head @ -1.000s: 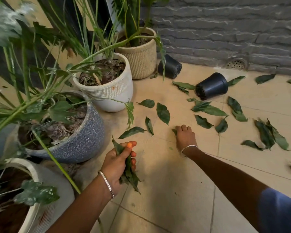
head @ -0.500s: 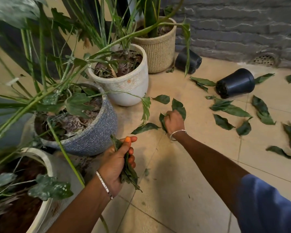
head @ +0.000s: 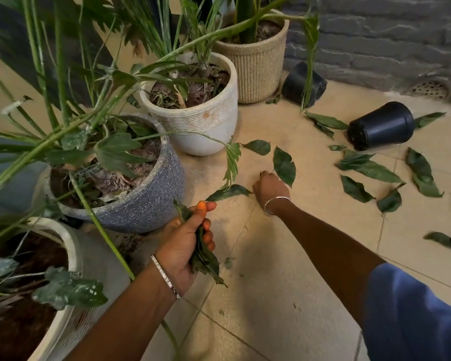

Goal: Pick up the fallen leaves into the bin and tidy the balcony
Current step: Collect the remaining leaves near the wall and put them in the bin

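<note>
On the balcony floor (head: 284, 295), beside the potted plants (head: 146, 201), fallen leaves (head: 284, 166) lie scattered; our left hand (head: 185, 246) clutches a bunch (head: 206, 261), our right hand (head: 271, 188) curls against the floor. Whether it holds one, we cannot tell.

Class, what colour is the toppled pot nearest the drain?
Black; the toppled pot shows best in head view.

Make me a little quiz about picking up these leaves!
1. True or false: the left hand grips a bunch of leaves.
2. How many black pots lie tipped over on the tiled floor?
3. The right hand is: A) inside a black pot, B) down beside a loose leaf, C) gripping the bunch.
Key: 1 true; 2 two; 3 B.
</note>
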